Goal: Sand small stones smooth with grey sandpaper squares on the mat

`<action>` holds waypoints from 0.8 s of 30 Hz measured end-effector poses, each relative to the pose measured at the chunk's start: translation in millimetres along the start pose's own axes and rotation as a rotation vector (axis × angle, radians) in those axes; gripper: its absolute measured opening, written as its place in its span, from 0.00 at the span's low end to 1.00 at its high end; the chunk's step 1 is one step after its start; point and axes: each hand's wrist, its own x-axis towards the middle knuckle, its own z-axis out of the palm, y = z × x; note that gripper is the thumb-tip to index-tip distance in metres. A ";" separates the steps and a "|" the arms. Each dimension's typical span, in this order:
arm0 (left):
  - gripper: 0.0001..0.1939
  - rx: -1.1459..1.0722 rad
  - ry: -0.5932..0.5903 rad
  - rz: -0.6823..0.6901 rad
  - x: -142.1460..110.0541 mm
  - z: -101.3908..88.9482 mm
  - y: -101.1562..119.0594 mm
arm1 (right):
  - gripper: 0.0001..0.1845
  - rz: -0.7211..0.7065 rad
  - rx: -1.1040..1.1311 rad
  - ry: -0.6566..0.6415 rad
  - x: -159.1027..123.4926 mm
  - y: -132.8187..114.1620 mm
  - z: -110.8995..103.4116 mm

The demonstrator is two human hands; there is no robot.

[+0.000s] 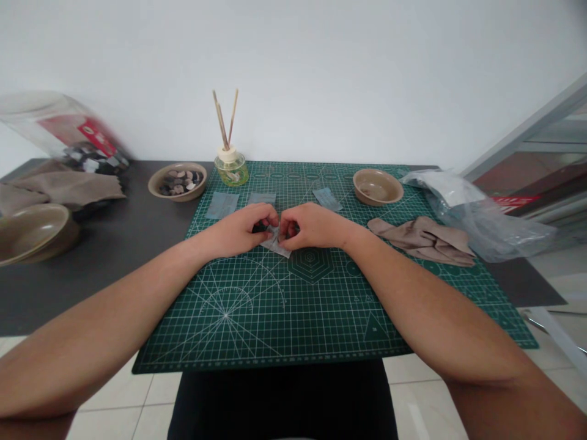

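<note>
A: What's the setting?

B: A dark surface (132,263) against a plain white wall (293,73), with pale floor tiles (114,391) below. A green cutting mat (257,339), printed with white grid lines, covers much of it and reaches over the near edge.

A: And around the mat?

B: At the back, a reed diffuser (232,167) with thin sticks. Left of that, a bowl of small pieces (190,196); farther right, a second bowl (389,188). A brown cloth (422,240) lies crumpled at the right, beside clear plastic (495,229).

A: Where are the hands?

B: Close together over the middle of the mat. The left hand (238,231) and the right hand (318,226) both pinch one small grey packet (276,246) between them.

A: Which way does the packet point?

B: Its near edge slants, the right corner closer to the person than the left. Fingers hide the far part, so I can't tell its long axis. Three flat packets (222,205) lie beyond it.
</note>
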 end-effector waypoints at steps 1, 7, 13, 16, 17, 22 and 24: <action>0.10 0.005 0.001 -0.004 0.0 0.0 0.5 | 0.06 0.003 -0.005 0.004 -0.2 0.4 -0.2; 0.11 0.010 -0.011 -0.021 -0.1 -1.0 2.8 | 0.06 0.010 -0.020 0.047 1.8 3.3 3.4; 0.08 0.013 -0.015 -0.038 0.1 -1.9 3.4 | 0.07 0.005 -0.027 0.069 4.4 1.8 6.4; 0.07 0.025 -0.014 -0.027 0.0 -3.3 4.1 | 0.07 -0.014 0.009 0.027 2.8 0.8 4.3; 0.07 0.026 -0.017 -0.024 0.0 -3.8 4.2 | 0.07 -0.016 0.017 0.011 1.9 0.3 3.5; 0.06 0.025 -0.019 -0.026 0.2 -4.0 3.8 | 0.07 0.011 -0.009 -0.008 -1.1 -2.1 1.4; 0.07 0.028 -0.018 -0.028 -0.1 -3.5 3.5 | 0.07 0.018 -0.033 0.006 -0.7 -1.3 1.8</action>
